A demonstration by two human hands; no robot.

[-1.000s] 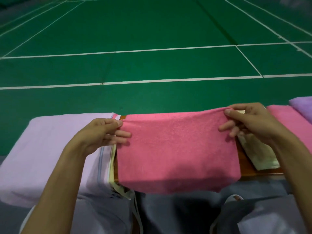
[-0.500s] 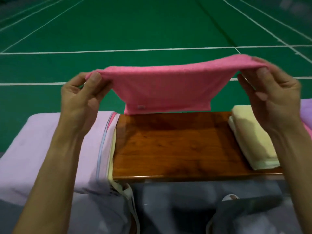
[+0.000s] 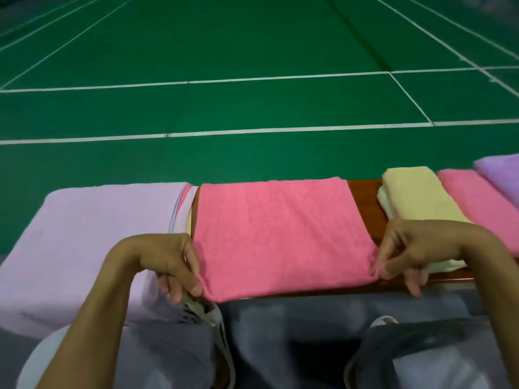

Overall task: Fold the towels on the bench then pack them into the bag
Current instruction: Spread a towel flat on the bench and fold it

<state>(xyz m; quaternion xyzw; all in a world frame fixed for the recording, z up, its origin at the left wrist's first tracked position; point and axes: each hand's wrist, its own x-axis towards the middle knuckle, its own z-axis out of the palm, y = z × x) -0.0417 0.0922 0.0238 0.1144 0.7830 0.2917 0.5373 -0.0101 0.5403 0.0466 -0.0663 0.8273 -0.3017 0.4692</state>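
Observation:
A pink towel [image 3: 280, 234] lies flat on the wooden bench [image 3: 363, 192], folded into a rectangle. My left hand [image 3: 171, 262] pinches its near left corner at the bench's front edge. My right hand [image 3: 412, 248] pinches its near right corner. To the right lie a folded yellow towel [image 3: 412, 192], a second pink towel [image 3: 477, 200] and a purple towel [image 3: 502, 172]. A lilac stack with pink and yellow layers beneath [image 3: 92, 234] lies to the left. Whether the stack sits in a bag I cannot tell; a pale strap [image 3: 222, 341] hangs below it.
Beyond the bench stretches a green court floor [image 3: 252, 51] with white lines. My knees in grey trousers [image 3: 280, 346] are right against the bench's front edge. A white shoe tip [image 3: 383, 321] shows below on the right.
The pink towel was lifted high off the bench, then brought down and laid flat. My hands moved from its raised top edge down to the near corners.

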